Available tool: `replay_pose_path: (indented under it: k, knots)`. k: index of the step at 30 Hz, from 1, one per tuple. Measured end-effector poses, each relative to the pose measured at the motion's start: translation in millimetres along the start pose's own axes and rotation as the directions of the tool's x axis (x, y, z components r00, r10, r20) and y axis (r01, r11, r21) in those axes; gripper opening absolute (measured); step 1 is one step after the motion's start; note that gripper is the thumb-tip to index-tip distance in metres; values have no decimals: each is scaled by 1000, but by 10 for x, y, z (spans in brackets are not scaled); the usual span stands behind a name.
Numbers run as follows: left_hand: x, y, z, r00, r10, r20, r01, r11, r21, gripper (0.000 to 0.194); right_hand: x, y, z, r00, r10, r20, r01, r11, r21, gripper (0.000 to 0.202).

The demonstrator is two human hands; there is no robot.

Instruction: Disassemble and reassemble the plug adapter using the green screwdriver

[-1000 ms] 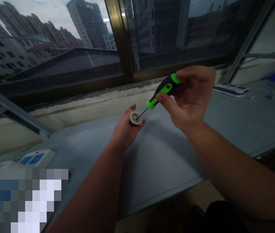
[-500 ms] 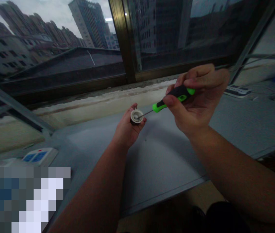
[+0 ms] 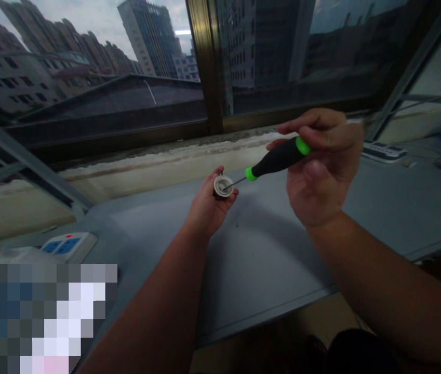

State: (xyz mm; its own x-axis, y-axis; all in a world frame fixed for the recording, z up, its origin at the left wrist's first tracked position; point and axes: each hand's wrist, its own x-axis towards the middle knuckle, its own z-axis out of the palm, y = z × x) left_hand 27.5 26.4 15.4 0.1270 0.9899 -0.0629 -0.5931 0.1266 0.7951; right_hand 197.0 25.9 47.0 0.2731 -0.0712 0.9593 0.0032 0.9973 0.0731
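Head view of a screwdriver (image 3: 278,157) set into a cup (image 3: 223,186) over a table (image 3: 275,270). The left hand (image 3: 208,206) has its fingers curled around the cup, which sits at the fingertips with its pale rim facing the other hand; whether this hand rests on the table cannot be told. The right hand (image 3: 321,163) pinches the butt of the handle, one finger stretched above it; thumb contact is unclear. The shaft slopes down, away from the right fingers, its tip inside the cup; the exact seat is too small to make out.

Likely faults: (i) slipping of the tip, since the handle is held only at its far end and a slight sideways push would swing the shaft; (ii) turning or tilting of the cup, should the left fingers yield to the twist; (iii) a jab to the left fingers, which lie just beside the rim, if the tip jumps out.
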Motion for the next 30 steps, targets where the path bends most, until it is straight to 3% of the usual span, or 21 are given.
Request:
replay_pose_path:
  k: [2, 4, 9, 11, 14, 16, 20, 22, 26, 28, 30]
  knots:
    - [8, 4, -13, 1000, 0, -3, 0, 1000, -7, 27, -6, -33, 17, 994, 71, 80, -76, 996, 53, 31]
    - [16, 0, -31, 1000, 7, 6, -7, 1000, -11, 28, -9, -73, 48, 991, 68, 114, -73, 996, 48, 33]
    - [31, -33, -61, 998, 43, 36, -42, 999, -9, 25, 4, -135, 87, 999, -33, 25, 33, 999, -21, 39]
    - [36, -41, -68, 998, 40, 39, -40, 999, -3, 25, -2, -153, 77, 999, 18, 27, -19, 1000, 8, 35]
    - [50, -46, -84, 998, 42, 42, -42, 999, -1, 26, -13, -179, 78, 988, 98, 120, -107, 992, 69, 28]
    - [58, -50, -96, 997, 48, 56, -47, 999, -7, 26, -8, -190, 97, 985, 85, 149, -91, 995, 36, 29]
    - [57, -65, -97, 996, 47, 76, -47, 999, -8, 26, 33, -190, 120, 999, -33, 25, 35, 996, -79, 33]
    - [51, -71, -92, 996, 48, 78, -48, 999, -1, 27, 41, -202, 113, 1000, -23, -8, 23, 997, -80, 33]
    - [51, -76, -93, 994, 45, 97, -46, 999, 6, 30, 22, -258, 127, 987, 97, 130, -108, 990, 85, 34]
    - [55, -81, -100, 993, 40, 115, -41, 999, 12, 32, 21, -275, 163, 988, 56, 143, -72, 991, 109, 44]
    - [57, -90, -104, 991, 43, 126, -45, 999, 17, 32, 34, -275, 197, 997, -10, 75, 7, 999, 44, 45]
